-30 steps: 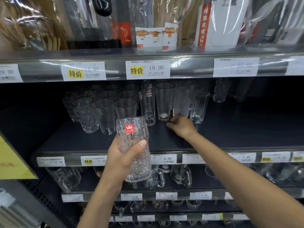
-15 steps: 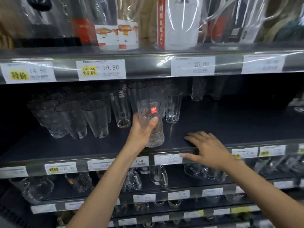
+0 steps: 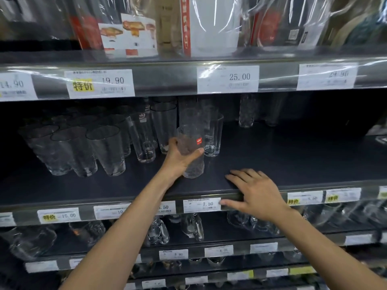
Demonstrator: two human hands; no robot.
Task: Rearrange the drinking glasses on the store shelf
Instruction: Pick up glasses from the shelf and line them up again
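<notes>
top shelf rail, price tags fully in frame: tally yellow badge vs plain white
Yellow badge: 1 (19.90 tag)
Plain white: 2 (25.00 tag, blurred tag on the right)
Total: 3
Not counted: 14.90 tag, cut off at the left edge.

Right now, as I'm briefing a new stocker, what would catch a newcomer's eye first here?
The left hand grips a tall textured clear glass with a red sticker at the middle of the dark shelf. The right hand lies flat on that shelf's front edge, just right of the white 7.50 price tag. Plain clear tumblers crowd the shelf's left part.
</notes>
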